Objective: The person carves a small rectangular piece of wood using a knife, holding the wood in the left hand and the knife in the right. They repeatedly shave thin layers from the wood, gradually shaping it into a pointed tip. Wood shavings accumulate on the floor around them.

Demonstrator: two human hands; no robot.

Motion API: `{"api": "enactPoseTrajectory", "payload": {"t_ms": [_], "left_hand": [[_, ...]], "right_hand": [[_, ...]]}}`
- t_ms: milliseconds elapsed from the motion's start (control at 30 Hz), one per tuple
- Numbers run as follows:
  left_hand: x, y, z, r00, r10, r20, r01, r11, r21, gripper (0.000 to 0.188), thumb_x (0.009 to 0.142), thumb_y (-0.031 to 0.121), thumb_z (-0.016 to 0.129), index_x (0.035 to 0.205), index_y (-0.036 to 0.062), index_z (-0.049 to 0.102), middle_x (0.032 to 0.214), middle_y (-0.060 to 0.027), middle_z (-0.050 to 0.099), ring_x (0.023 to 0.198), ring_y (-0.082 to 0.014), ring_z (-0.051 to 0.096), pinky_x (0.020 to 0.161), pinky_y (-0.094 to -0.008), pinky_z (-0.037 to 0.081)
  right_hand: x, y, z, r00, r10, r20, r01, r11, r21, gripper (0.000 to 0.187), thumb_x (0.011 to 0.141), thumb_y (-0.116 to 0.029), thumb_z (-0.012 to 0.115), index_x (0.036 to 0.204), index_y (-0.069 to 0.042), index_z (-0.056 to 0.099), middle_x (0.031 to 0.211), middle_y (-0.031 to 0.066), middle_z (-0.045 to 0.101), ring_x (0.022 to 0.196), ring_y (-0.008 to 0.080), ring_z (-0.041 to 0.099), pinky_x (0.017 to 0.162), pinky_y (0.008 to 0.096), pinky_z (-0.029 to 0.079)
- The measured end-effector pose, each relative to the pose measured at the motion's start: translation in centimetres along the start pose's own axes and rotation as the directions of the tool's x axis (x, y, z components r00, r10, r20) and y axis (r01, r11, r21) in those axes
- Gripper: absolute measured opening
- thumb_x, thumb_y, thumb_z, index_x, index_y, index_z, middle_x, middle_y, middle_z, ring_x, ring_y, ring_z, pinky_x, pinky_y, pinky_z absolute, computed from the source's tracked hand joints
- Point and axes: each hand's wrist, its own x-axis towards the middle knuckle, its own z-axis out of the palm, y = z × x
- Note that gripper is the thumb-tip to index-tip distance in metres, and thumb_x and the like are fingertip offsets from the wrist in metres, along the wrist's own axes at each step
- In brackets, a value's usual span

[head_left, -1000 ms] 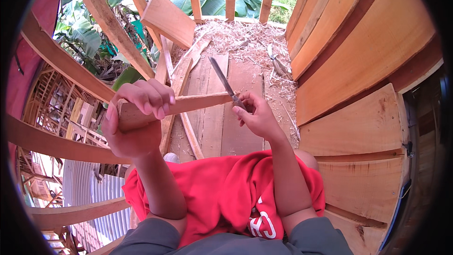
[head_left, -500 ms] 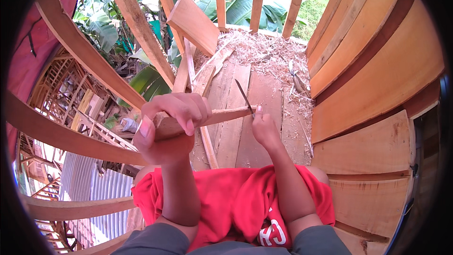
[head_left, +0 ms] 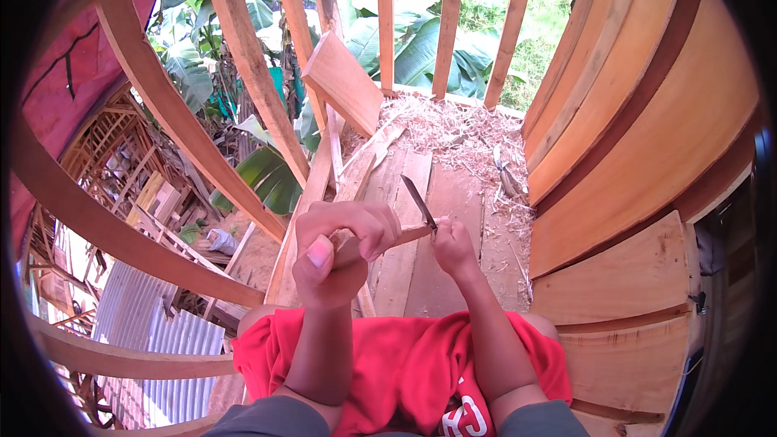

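Observation:
My left hand (head_left: 344, 255) is closed round one end of a piece of wood (head_left: 411, 235), fingers over the top and thumb toward me. The wood's other end points to the right, at my right hand. My right hand (head_left: 455, 248) is wrapped round the handle of a knife, which the fingers hide. The dark knife blade (head_left: 418, 201) slants up and to the left from my fist, its base close against the wood's tip. Both hands are held above my lap, which red cloth (head_left: 405, 340) covers.
Plank flooring (head_left: 441, 186) lies ahead, strewn with wood shavings (head_left: 457, 125) at the far end. A wooden block (head_left: 342, 81) leans against upright slats at the left, with loose strips (head_left: 356, 174) below it. A board wall (head_left: 631, 170) closes the right side.
My left hand has moved right and down, bringing the wood closer to my right hand. The knife blade remains by the wood's tip. The whole view has shifted slightly.

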Motion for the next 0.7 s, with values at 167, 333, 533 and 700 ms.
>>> {"api": "enactPoseTrajectory", "payload": {"t_ms": [167,333,533,700], "left_hand": [[-0.7,1.1,-1.0,1.000,0.013,-0.015,-0.013,1.000,0.007,0.058,0.090,0.050,0.049,0.065,-0.0031,0.049,0.058,-0.0097,0.046,0.055,-0.0188,0.044,0.054,-0.0310,0.032],[-0.7,0.6,-1.1,0.999,-0.028,-0.043,0.029,1.000,0.008,0.056,0.086,0.049,0.050,0.066,-0.0030,0.051,0.059,-0.0097,0.047,0.057,-0.0192,0.045,0.055,-0.0304,0.033],[-1.3,1.6,-1.4,0.997,-0.081,0.016,0.081,0.996,-0.033,0.055,0.083,0.048,0.052,0.070,-0.0050,0.055,0.064,-0.0092,0.050,0.061,-0.0177,0.049,0.059,-0.0296,0.036],[-1.1,0.2,-1.0,0.998,-0.038,-0.055,0.035,0.998,-0.061,0.054,0.084,0.048,0.052,0.074,-0.0053,0.056,0.065,-0.0088,0.051,0.062,-0.0169,0.050,0.062,-0.0297,0.041]], "right_hand": [[-2.8,-5.2,0.0,0.997,-0.053,-0.057,0.037,0.967,-0.254,0.054,0.096,-0.031,0.032,0.077,0.007,0.065,0.078,0.0322,0.063,0.082,0.0493,0.062,0.078,0.0544,0.048],[-1.7,-3.4,0.2,0.999,0.021,-0.028,-0.026,0.983,-0.182,0.054,0.096,-0.032,0.030,0.087,0.009,0.065,0.088,0.0352,0.062,0.092,0.0508,0.060,0.087,0.0548,0.045],[-0.9,-0.8,1.5,0.998,-0.061,-0.016,0.058,0.988,-0.140,0.054,0.096,-0.032,0.029,0.089,0.010,0.062,0.084,0.0328,0.060,0.085,0.0465,0.060,0.081,0.0512,0.045],[0.8,1.4,-0.6,0.980,-0.186,0.064,0.196,0.941,-0.276,0.052,0.097,-0.037,0.027,0.082,0.003,0.056,0.060,0.0139,0.053,0.050,0.0270,0.054,0.049,0.0415,0.043]]}}
